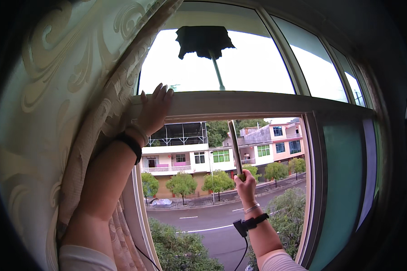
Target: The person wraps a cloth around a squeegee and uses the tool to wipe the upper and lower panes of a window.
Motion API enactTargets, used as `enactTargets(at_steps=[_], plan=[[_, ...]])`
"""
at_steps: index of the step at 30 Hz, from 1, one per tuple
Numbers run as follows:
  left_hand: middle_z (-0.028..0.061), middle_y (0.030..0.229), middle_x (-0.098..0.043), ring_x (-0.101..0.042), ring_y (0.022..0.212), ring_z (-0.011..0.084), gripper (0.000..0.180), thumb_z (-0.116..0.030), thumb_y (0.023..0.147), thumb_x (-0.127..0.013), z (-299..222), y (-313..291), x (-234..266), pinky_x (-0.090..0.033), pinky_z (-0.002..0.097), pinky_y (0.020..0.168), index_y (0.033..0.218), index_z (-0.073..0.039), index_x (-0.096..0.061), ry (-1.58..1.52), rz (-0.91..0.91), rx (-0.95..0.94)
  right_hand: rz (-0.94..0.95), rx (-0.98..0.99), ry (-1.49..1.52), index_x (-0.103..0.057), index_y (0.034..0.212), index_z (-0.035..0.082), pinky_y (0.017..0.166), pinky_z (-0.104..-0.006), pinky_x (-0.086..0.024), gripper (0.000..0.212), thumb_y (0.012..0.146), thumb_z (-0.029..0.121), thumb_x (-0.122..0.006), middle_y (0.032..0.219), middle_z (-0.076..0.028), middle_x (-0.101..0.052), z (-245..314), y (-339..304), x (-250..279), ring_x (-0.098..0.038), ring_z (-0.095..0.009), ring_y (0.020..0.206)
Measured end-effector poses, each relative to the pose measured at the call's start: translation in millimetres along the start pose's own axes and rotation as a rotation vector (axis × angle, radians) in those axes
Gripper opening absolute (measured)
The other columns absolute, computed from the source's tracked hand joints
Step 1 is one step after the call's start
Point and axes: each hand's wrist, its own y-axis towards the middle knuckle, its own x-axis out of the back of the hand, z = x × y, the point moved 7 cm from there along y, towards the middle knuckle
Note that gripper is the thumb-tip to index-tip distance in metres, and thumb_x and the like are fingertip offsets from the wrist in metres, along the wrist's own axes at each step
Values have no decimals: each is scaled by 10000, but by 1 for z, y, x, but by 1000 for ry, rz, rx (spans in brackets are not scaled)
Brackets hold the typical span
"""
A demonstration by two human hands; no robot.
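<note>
Left hand [154, 108] lies flat, bracing on the frame [239, 103]; right hand [245, 186] grips the mop [204, 40] pole. I'd go slow, overlapping strokes on the far glass.

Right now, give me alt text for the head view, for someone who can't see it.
The right hand holds a long pole out through an open window, pressing a dark cloth head against the upper pane. The left hand rests on the window's crossbar beside a patterned curtain. Buildings, trees and a street lie beyond.
</note>
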Motion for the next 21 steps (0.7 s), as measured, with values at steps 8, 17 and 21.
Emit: enactTargets(at_steps=[8,17,21], plan=[[118,1356,-348,-263,1325,261,676,-70,685,-661,2,2,-2,-290,646,945,1284,-66,-348,14,51,12,49,117,-51,-585,902,11,563,-343,-469,224,720,133,-633,670,-104,-606,20,-2,-27,-599,-236,594],[122,1351,-363,-297,1309,273,741,-123,646,-733,-3,6,3,-323,631,932,1277,-75,-349,13,33,-4,11,-335,38,-543,751,65,455,-203,-353,100,690,36,-618,592,55,-482,-139,-189,54,-422,-49,496],[131,1350,-362,-294,1311,279,722,-107,654,-725,1,1,2,-309,638,939,1270,-68,-350,-35,8,-15,21,-442,424,-531,759,74,420,-187,-349,119,695,-12,-584,596,32,-502,-138,-153,62,-440,-45,466]])
